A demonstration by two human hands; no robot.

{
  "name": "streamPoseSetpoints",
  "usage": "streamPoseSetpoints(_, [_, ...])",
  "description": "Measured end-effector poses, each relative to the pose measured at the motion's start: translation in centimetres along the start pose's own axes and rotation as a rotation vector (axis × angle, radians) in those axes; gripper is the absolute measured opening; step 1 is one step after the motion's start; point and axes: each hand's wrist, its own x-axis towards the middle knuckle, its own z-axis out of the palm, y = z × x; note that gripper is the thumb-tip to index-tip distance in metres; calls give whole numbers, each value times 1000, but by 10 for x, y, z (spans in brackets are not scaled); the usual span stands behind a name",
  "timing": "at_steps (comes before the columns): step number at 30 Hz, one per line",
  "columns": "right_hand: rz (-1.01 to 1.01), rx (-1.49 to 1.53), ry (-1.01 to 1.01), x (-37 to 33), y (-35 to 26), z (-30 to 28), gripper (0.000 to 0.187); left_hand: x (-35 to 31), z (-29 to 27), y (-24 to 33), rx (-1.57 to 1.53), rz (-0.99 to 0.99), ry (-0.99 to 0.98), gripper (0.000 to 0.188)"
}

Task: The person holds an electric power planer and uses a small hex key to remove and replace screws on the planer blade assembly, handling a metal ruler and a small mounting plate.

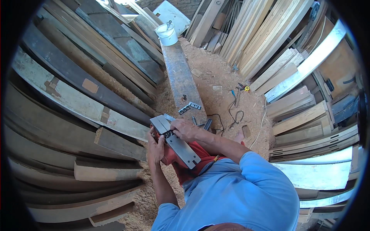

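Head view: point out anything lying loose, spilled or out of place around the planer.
Sawdust covers the floor. Two small metal plates lie loose on the long plank, and hand tools and a cord lie scattered in the dust. The planer is upturned in both hands.

left hand (155, 148): fingers curled, gripping | right hand (185, 129): palm down, fingers pressing

Right of the grey plank (180, 77) the sawdust floor (216, 73) lies open; left of it stacked boards (77, 96) crowd close, a white bucket (167, 34) blocking its far end
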Motion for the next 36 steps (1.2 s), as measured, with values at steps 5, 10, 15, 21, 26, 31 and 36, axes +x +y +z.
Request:
streamPoseSetpoints(5, [37,-29,-24,1,-9,-1,14,-1,-1,6,18,17,3,63])
streamPoseSetpoints(10, [115,-19,-75,2,-19,-13,15,-1,-4,4,-2,3,-11,63])
streamPoseSetpoints(15, [-41,21,6,-3,0,-6,15,0,1,7,4,5,-21,63])
streamPoseSetpoints(21, [141,-9,-111,3,-19,-16,18,-3,-2,8,11,-9,-5,63])
streamPoseSetpoints(26, [99,-68,-92,3,-18,-19,23,-5,-4,11,37,-5,8,62])
streamPoseSetpoints(31, [31,-8,-43,3,-8,-12,25,-3,1,14,39,17,2,63])
streamPoseSetpoints(36, [149,-44,-105,4,-23,-16,25,-3,-5,1,31,-12,0,63])
